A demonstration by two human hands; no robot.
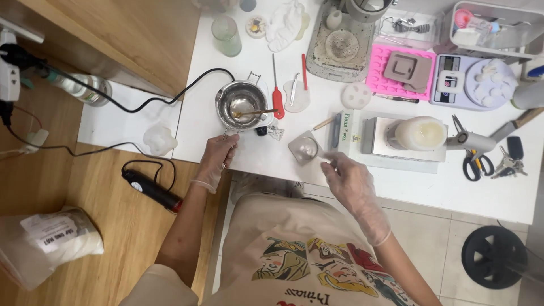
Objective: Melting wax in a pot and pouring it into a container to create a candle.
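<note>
Evidently, the left hand (217,158) pinched the metal pot (242,103) handle at the table's (408,187) front edge, steadying it; the right hand (348,178) pinched a small grey mould (305,147).

We see a see-through bag (48,243) of white stuff on the wood floor at the left, with a white label (56,235) on it. On the white table (396,187) lies a long white and green box (349,133). A grey scale (453,79) has a small dark screen (452,62).

White worktable (396,187) over wood-plank floor (113,238) at left, pale tiles (419,249) at right; even bright light.
</note>
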